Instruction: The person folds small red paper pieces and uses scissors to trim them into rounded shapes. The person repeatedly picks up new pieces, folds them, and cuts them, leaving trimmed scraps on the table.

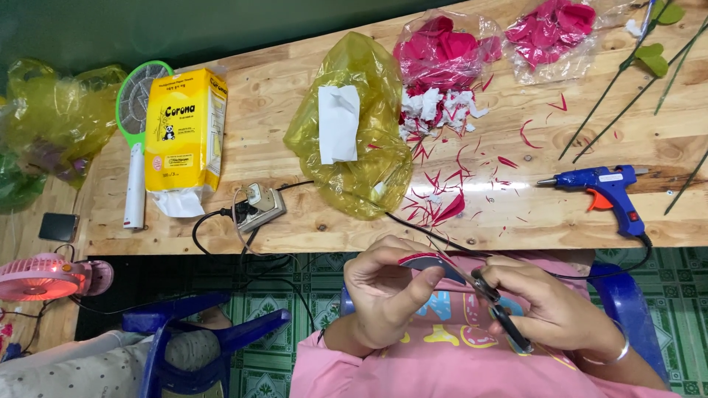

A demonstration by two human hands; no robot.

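The person sits at the near edge of the wooden table (310,96), both hands held over the lap, just off that edge. The left hand (383,295) is closed on a small red petal piece (428,262), pinched between thumb and fingers. The right hand (549,306) grips a pair of black scissors (494,298), whose blades meet the petal piece. On the tabletop near the near edge lie red trimmings (446,203), a crumpled yellow plastic bag (361,125) and a power strip (259,208). A blue glue gun (605,188) lies toward the right end. Two clear bags of red petals (450,48) rest along the far edge, and a yellow tissue pack (184,129) lies toward the left end.
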